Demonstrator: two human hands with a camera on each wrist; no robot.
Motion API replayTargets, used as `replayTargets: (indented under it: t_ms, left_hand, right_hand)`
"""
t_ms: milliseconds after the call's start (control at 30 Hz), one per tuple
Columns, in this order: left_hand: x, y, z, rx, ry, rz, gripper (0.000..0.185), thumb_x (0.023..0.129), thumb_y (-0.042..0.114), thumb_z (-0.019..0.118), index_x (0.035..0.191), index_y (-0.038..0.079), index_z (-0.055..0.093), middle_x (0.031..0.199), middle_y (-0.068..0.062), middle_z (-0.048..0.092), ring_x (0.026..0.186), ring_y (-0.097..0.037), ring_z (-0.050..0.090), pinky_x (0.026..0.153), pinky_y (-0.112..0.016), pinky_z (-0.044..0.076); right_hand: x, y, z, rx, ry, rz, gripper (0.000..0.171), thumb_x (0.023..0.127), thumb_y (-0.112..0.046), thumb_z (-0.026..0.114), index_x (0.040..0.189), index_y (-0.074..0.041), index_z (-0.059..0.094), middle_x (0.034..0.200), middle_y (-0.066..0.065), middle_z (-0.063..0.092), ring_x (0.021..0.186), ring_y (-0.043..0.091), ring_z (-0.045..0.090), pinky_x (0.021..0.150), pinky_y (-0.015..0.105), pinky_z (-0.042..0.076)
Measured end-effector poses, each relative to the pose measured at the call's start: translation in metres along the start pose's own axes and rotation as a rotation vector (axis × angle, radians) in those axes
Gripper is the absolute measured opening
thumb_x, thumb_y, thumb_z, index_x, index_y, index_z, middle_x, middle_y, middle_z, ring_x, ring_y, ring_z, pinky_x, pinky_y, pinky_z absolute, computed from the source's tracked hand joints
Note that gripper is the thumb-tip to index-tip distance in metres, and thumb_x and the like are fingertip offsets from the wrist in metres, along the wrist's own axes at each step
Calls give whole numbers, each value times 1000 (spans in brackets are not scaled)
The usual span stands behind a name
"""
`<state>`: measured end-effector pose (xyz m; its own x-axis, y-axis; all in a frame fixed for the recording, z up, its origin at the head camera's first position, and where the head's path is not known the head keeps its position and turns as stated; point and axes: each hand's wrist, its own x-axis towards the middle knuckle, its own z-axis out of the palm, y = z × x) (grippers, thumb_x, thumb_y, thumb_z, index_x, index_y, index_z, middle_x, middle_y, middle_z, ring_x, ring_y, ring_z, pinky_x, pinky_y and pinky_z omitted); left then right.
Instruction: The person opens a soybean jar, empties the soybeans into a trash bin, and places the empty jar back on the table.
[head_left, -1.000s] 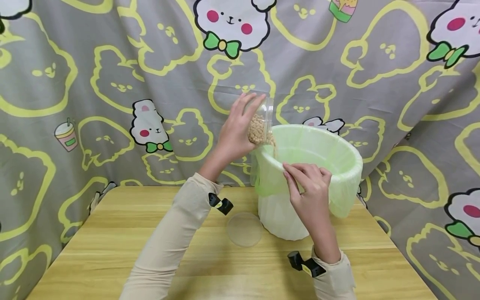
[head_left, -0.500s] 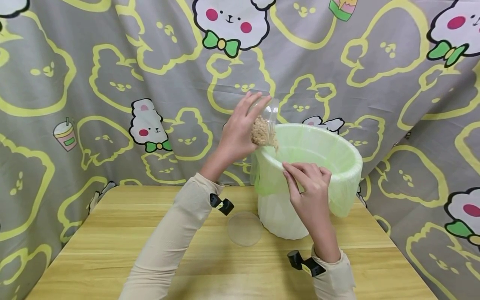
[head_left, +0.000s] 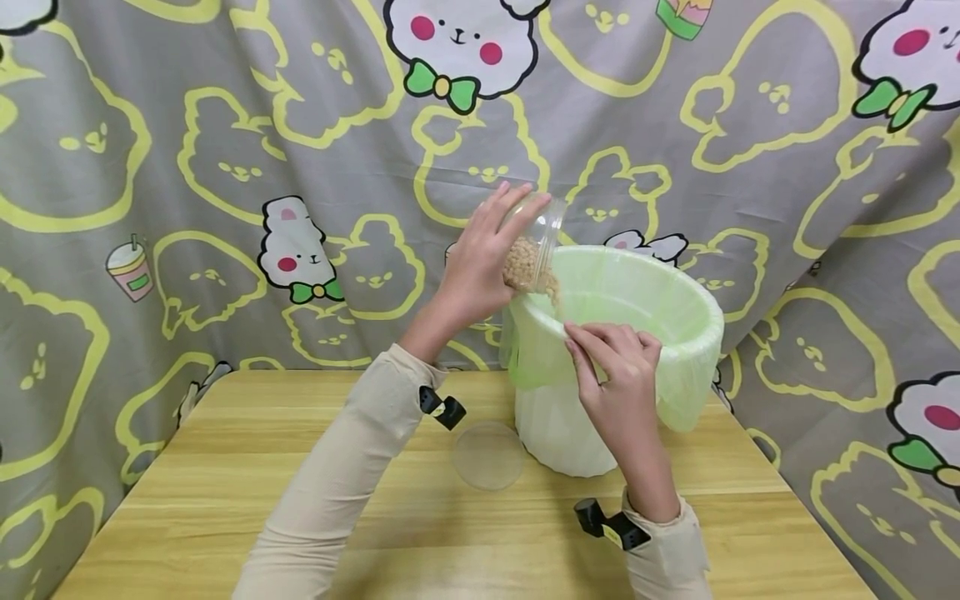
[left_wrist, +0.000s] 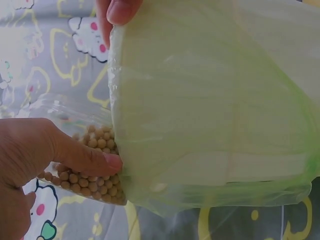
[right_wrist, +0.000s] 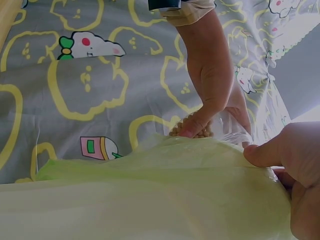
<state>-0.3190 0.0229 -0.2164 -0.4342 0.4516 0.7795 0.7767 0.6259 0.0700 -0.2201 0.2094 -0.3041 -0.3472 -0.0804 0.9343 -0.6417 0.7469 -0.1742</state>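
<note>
My left hand (head_left: 474, 265) grips a clear jar (head_left: 553, 223) tipped on its side, mouth facing right, over the left rim of the bin. Round tan beans (head_left: 521, 265), like soybeans, fill its lower part, and some spill from the mouth into the bin. The white bin (head_left: 561, 433) stands upright, lined with a thin green plastic bag (head_left: 540, 354) folded over its rim. With thumb and fingertips my right hand (head_left: 621, 371) pinches the bag at the near rim. In the left wrist view, the left thumb presses along the jar (left_wrist: 60, 110). The bin's floor is hidden.
A clear round disc (head_left: 489, 456), apparently a lid, lies on the wooden table (head_left: 247, 467) left of the bin's base. Behind and beside the table hangs a grey patterned curtain (head_left: 225, 158), close to the bin. Each sleeve carries a black strapped device (head_left: 442, 408).
The jar has shifted slightly right and tilted further, with beans moving out over the rim into the bin. My right hand keeps its place on the bag.
</note>
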Motion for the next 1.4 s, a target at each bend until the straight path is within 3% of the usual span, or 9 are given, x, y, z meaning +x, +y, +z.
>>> replayTargets:
  t_ms: [533,800,1033,1400]
  left_hand:
    - [2,2,0,5,-4,41,105,64,-19,77,156,17,41,165,-9,34,157,-32,21,130,-41,16]
    - [4,5,1,38,1,105,102,65,-20,69,155,17,42,164,-9,35,157,-32,23,130,-38,14]
    - [3,11,0,82,-18,130,94,72,-20,60,156,18,42,166,-8,33,158,-29,20,130,-42,14]
    - [7,16,-3,88,16,175,93,71,-21,55,155,17,43,165,-9,34,158,-29,20,130,-41,14]
  right_hand:
    - [1,0,-1,-1,-2,5,16,88,-1,76,104,1,79,92,16,74,87,34,63,87,50,31]
    - [0,0,0,1,0,7,16,87,0,76,103,1,79,92,16,74,87,34,63,87,50,31]
    - [0,0,-2,-8,-13,-3,16,89,-3,76,104,0,80,93,16,74,87,34,64,87,51,31]
    - [1,-1,0,8,-4,17,16,88,0,76,103,1,79,92,16,74,88,33,64,87,49,31]
